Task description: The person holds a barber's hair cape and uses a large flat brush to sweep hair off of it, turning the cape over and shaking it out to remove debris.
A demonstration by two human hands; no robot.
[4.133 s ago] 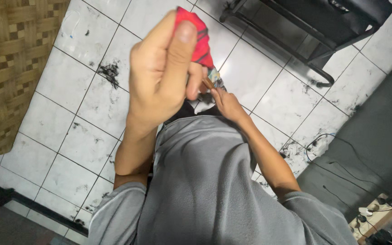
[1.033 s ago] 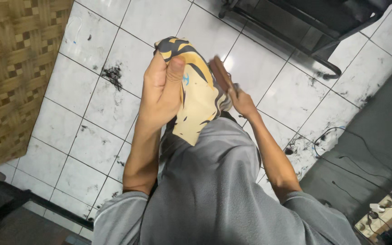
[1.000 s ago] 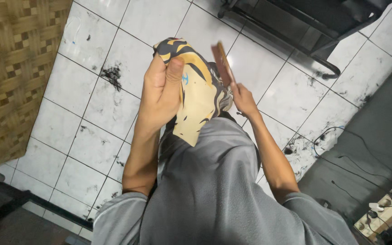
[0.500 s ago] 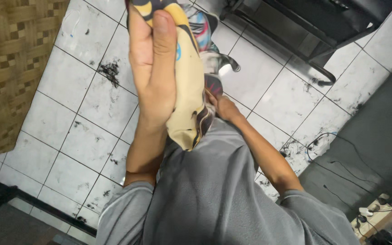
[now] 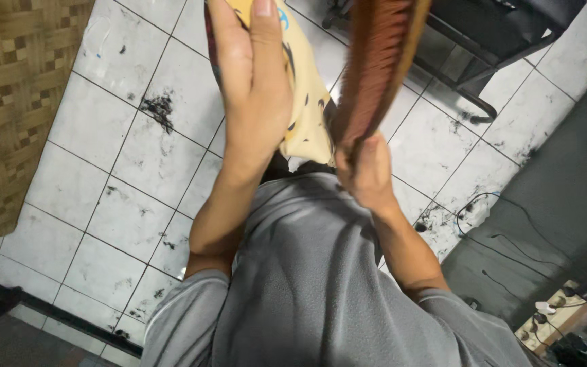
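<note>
Your left fingers point(image 5: 261, 47) are pressing flat and long against the sole of a yellow shoe point(image 5: 305, 109), with the thumb side wrapping its near edge, so your left hand point(image 5: 249, 88) is gripping the shoe and holding it up close in front of you. The shoe is pale yellow with dark curved markings and a small blue patch near the top edge of the view; its upper end is running out of the picture, and its lower end is hanging just above the dark waistband at your middle.

Your right fingers point(image 5: 360, 153) are clenching around the handle end of a wooden brush point(image 5: 375, 61), so your right hand point(image 5: 368, 173) is grasping it firmly. The brush is rising steeply from that fist, its reddish-brown bristles blurred and lying just beside the shoe's right side; you cannot tell from this view whether bristles and shoe are actually touching.

Both forearms are coming up from the sleeves of your grey shirt point(image 5: 307, 285). Below you, the white tiled floor point(image 5: 103, 190) is showing dark smudges and scattered hair clippings. A woven brown mat point(image 5: 15, 88) is lying to your left, a black metal frame point(image 5: 470, 61) is standing ahead on the right, and thin cables point(image 5: 504, 238) are trailing across the dark floor point(image 5: 558, 197) beside it.
</note>
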